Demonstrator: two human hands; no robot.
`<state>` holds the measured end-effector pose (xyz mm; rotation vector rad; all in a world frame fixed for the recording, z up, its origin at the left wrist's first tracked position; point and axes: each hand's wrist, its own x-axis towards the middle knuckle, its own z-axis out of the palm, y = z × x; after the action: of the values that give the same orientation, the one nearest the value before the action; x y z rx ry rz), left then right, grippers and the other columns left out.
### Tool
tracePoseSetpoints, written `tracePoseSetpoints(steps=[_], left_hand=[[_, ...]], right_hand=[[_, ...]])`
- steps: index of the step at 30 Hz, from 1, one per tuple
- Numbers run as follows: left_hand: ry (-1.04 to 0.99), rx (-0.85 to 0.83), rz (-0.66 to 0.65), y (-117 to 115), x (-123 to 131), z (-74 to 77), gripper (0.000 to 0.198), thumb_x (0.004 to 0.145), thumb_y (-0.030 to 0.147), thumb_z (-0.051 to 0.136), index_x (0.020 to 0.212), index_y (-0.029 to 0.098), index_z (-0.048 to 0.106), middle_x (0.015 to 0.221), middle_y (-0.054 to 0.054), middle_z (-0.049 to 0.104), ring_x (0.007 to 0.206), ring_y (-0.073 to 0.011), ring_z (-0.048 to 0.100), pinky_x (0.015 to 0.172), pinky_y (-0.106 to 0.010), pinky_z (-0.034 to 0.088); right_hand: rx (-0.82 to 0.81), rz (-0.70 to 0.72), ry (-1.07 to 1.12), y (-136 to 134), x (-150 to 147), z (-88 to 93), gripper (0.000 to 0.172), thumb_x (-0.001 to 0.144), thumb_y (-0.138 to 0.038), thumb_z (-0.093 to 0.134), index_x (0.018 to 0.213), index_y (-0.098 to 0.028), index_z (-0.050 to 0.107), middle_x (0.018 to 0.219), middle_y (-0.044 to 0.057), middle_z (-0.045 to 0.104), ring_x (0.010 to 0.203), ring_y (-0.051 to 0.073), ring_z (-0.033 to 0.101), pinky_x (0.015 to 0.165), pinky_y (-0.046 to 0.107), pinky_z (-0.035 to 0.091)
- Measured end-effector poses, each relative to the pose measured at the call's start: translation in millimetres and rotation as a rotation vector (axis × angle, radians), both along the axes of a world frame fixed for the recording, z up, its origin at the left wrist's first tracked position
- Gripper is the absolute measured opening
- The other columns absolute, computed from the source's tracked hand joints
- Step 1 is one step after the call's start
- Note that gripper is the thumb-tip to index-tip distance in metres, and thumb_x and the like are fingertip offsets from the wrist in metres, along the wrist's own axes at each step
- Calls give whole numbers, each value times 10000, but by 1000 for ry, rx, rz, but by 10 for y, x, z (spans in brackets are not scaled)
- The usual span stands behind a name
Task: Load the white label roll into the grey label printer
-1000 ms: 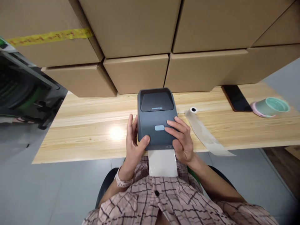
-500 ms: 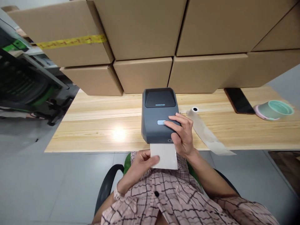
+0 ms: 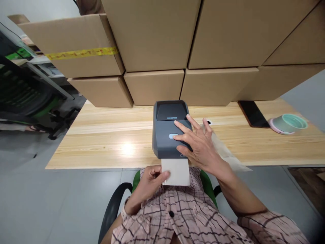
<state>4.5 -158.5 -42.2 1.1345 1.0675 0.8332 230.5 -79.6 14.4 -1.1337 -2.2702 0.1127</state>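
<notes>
A dark grey label printer (image 3: 162, 145) stands at the table's front edge, with a pale button (image 3: 171, 136) on its top. White label paper (image 3: 179, 172) sticks out of its front, past the edge. My left hand (image 3: 151, 183) pinches the left side of this paper, thumb on top. Over the printer's right side lies my right hand (image 3: 199, 144), fingers spread, with one fingertip at the button. Behind that hand, a loose strip of backing paper (image 3: 228, 154) runs from a small roll (image 3: 209, 122), partly hidden.
Stacked cardboard boxes (image 3: 154, 88) line the back of the wooden table (image 3: 101, 135). On the right are a black phone (image 3: 254, 114) and a green cup (image 3: 289, 123). An office chair (image 3: 27, 91) and part of another person's leg (image 3: 15, 126) show at far left.
My right hand has spread its fingers and reached further over the printer, covering part of the backing strip. The left hand keeps its pinch on the paper. The view has tilted slightly.
</notes>
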Motion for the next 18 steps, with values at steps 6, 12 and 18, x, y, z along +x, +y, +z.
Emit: tracePoseSetpoints(steps=[6, 12, 18], left_hand=[[222, 511, 504, 136, -72, -28, 354, 987, 396, 624, 1323, 287, 641, 1352, -78, 644, 1242, -230, 607, 1018, -357, 514], [276, 532, 310, 206, 66, -113, 646, 1053, 463, 468, 1649, 396, 226, 1762, -1, 175, 1629, -278, 161, 1336, -463, 176], [273, 513, 387, 171, 147, -170, 619, 1061, 543, 365, 1647, 380, 253, 1760, 5, 177, 1637, -287, 113, 1341, -504, 137]], right_hand=[[-144, -106, 454, -358, -38, -615, 607, 1058, -554, 422, 1616, -393, 243, 1768, 32, 109, 1620, 320, 172, 1265, 690, 194], [-239, -152, 639, -461, -101, -810, 684, 1050, -592, 391, 1659, -374, 172, 1751, 43, 195, 1609, 339, 201, 1276, 676, 206], [-201, -161, 607, -464, -118, -790, 643, 1077, -517, 264, 1667, -282, 161, 1747, 94, 199, 1601, 326, 238, 1257, 627, 305]])
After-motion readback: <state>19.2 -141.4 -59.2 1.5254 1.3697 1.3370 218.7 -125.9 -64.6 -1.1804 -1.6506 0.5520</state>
